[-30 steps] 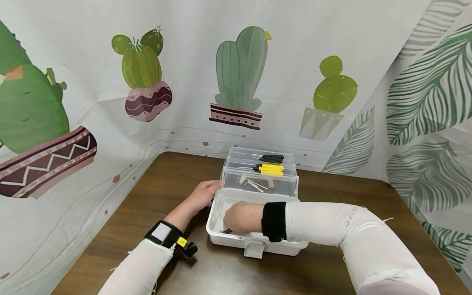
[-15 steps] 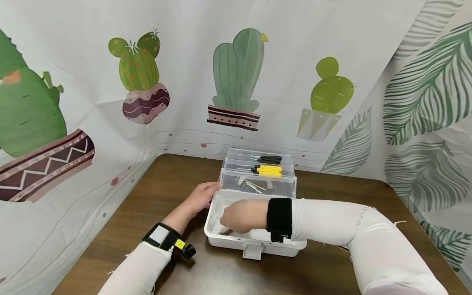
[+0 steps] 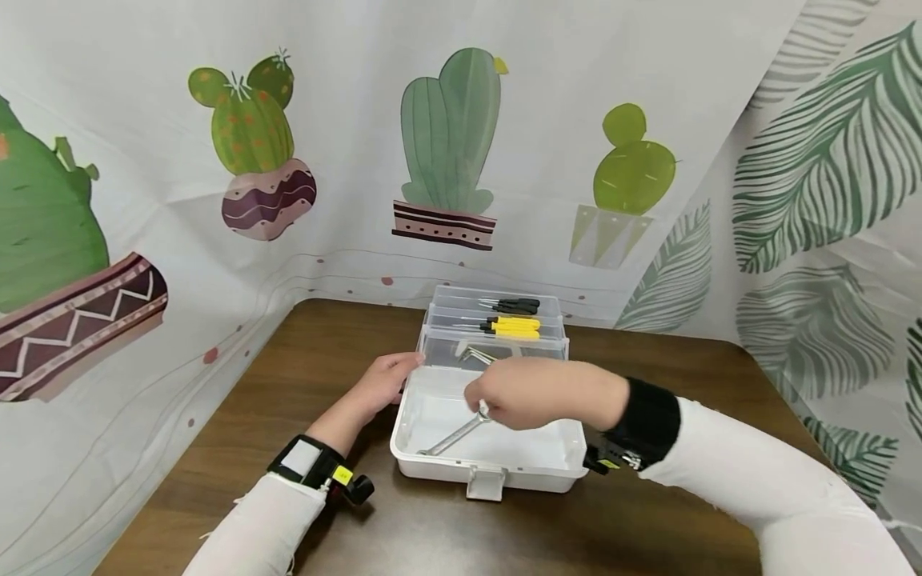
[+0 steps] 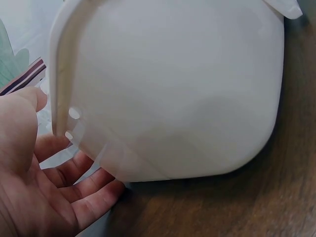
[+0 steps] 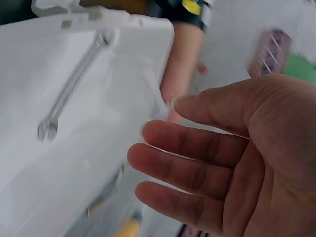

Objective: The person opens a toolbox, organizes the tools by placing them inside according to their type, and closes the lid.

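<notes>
A white toolbox (image 3: 439, 470) stands with its clear tiered trays raised at the back. Inside it, a silver combination wrench (image 3: 455, 437) lies slantwise on the floor toward the front left; the right wrist view shows the whole wrench (image 5: 71, 86). My right hand (image 3: 529, 392) hovers above the box, its fingers loosely extended and holding nothing. At the box's rear left corner, my left hand (image 3: 378, 386) grips the edge. Its fingers (image 4: 94, 190) bend against the side wall, with the thumb round toward the trays.
Yellow-handled screwdrivers (image 3: 519, 326) lie on the middle tray and black-handled screwdrivers (image 3: 520, 306) on the one behind. Hex keys (image 3: 477, 354) rest on the front tray, partly behind my right hand. A latch (image 3: 486, 485) juts from the box's front. The brown table (image 3: 317, 328) meets a cactus-print cloth (image 3: 346, 176).
My right hand has let go of the wrench, rising and moving right and back from inside the box, which uncovers the wrench. The left hand keeps its place at the corner.
</notes>
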Tool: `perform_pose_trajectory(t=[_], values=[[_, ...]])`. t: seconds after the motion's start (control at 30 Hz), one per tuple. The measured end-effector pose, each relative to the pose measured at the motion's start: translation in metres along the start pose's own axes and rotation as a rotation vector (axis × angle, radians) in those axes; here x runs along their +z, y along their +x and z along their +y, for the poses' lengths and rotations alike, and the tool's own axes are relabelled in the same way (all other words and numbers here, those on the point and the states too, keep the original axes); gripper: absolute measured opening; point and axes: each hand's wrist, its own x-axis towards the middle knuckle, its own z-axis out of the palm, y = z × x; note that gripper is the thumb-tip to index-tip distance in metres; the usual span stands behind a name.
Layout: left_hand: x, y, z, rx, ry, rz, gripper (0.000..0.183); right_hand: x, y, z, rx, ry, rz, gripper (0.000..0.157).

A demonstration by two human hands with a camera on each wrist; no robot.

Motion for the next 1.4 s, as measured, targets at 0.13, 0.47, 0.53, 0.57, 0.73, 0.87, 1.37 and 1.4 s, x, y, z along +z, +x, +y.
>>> perform_pose_trajectory(t=[0.13,0.47,0.53,0.57,0.73,0.87,1.37,1.4], values=[[-0.002,0.000,0.000,-0.006,0.013,0.008,0.059,-0.003,-0.037,0.024,0.050,0.102,0.106,0.015],[-0.003,0.003,-0.001,-0.006,0.016,0.009,0.061,0.041,-0.120,0.078,0.319,0.204,0.279,0.007],[-0.003,0.002,0.001,-0.009,0.017,0.008,0.062,0.057,-0.134,0.087,0.378,0.242,0.274,0.009],[-0.003,0.002,0.001,-0.011,0.017,0.008,0.062,0.065,-0.140,0.091,0.411,0.262,0.267,0.010],[-0.001,0.001,0.001,-0.011,0.017,0.010,0.063,0.102,-0.167,0.108,0.572,0.381,0.207,0.015],[-0.001,0.002,0.000,-0.015,0.020,0.011,0.062,0.127,-0.182,0.115,0.668,0.443,0.178,0.014],[0.000,0.003,0.000,-0.020,0.031,0.006,0.063,0.161,-0.193,0.126,0.723,0.479,0.229,0.008],[0.000,0.003,0.000,-0.020,0.029,0.007,0.063,0.162,-0.193,0.127,0.728,0.482,0.232,0.009]])
